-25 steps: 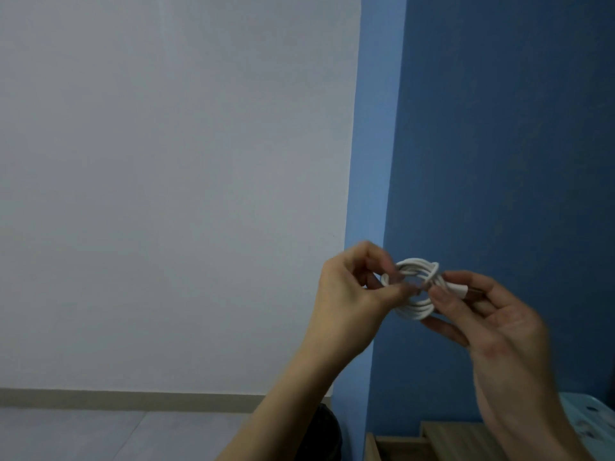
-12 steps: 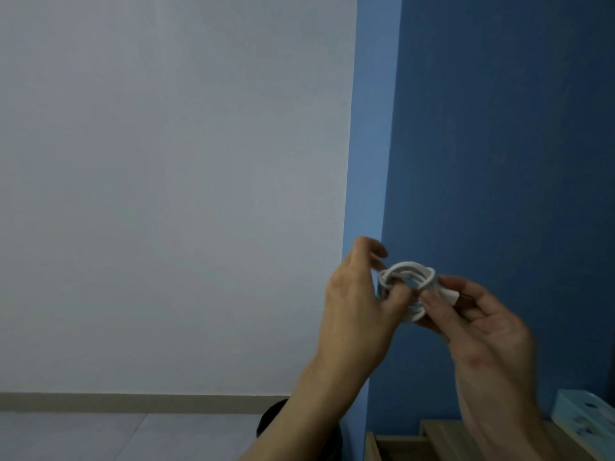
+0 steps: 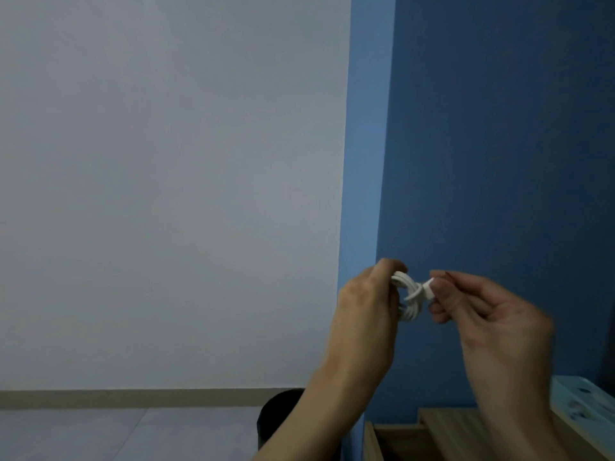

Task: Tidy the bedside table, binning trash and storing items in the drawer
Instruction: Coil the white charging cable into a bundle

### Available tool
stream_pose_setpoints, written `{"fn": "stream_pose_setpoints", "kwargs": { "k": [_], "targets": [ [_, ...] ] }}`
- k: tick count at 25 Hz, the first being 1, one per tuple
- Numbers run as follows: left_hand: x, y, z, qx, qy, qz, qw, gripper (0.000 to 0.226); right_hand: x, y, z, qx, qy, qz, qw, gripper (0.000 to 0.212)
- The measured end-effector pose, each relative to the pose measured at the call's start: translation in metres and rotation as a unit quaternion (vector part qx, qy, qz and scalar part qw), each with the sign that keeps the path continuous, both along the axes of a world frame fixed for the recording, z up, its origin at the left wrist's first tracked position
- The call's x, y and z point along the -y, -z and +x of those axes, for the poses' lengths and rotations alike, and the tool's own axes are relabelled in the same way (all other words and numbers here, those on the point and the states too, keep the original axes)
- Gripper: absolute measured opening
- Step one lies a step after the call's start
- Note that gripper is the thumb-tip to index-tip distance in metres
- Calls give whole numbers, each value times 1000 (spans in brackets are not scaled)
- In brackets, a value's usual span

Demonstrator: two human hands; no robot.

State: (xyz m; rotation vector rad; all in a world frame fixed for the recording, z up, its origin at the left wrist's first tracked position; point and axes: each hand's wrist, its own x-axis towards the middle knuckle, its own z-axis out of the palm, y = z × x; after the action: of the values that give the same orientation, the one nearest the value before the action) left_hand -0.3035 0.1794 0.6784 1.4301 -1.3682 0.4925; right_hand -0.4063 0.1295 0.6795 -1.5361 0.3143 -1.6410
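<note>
A coiled white cable (image 3: 410,299) is held up in front of the blue wall, between both hands. My left hand (image 3: 364,304) grips the coil from the left, its fingers curled over the loops. My right hand (image 3: 482,307) pinches the cable's white plug end at the coil's right side. The wooden bedside table (image 3: 446,427) shows at the bottom right, with its drawer (image 3: 396,440) pulled open. My right forearm hides much of the tabletop.
A black bin (image 3: 283,417) stands on the floor left of the table, partly behind my left forearm. A pale blue box (image 3: 582,404) lies on the tabletop at the far right. White wall and grey floor fill the left.
The right hand has pulled the plug end out to the right of the coil. The left hand's fingers have closed more tightly over the loops. The view has tipped slightly downward.
</note>
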Motion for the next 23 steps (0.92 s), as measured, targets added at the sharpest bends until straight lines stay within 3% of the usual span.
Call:
{"fn": "stream_pose_setpoints", "kwargs": {
  "k": [3,7,9,10,11,13,14,15,17,20,23],
  "targets": [
    [1,0,-4,110,-52,8,993,34,3,2,5,10,-7,12,1000,7],
    [1,4,-10,88,-48,43,994,54,0,11,4,-15,-45,-4,999,12],
    [-1,5,-11,80,-33,42,995,54,-1,14,1,-47,-57,-27,997,19],
    [-3,6,-12,61,-5,42,997,51,0,14,-2,-58,-57,-25,996,8],
    [-5,8,-13,19,40,47,998,50,4,14,-4,-61,-56,-25,996,12],
    [-9,12,-12,-122,160,72,977,48,12,15,-10,-45,-67,-7,997,12],
    [-10,13,-12,-178,206,75,959,44,15,15,-13,-36,-73,-6,997,31],
    [-10,12,-14,-214,228,63,948,38,18,18,-14,-42,-85,-12,995,48],
    [-6,12,-15,-289,248,6,925,23,18,21,-15,-54,-105,-7,993,62],
    [-2,13,-16,-387,283,-23,877,19,17,24,-18,-61,-143,0,988,60],
    [2,18,-18,-412,309,-40,856,26,20,23,-21,-89,-148,-8,985,57]
  ]
}}
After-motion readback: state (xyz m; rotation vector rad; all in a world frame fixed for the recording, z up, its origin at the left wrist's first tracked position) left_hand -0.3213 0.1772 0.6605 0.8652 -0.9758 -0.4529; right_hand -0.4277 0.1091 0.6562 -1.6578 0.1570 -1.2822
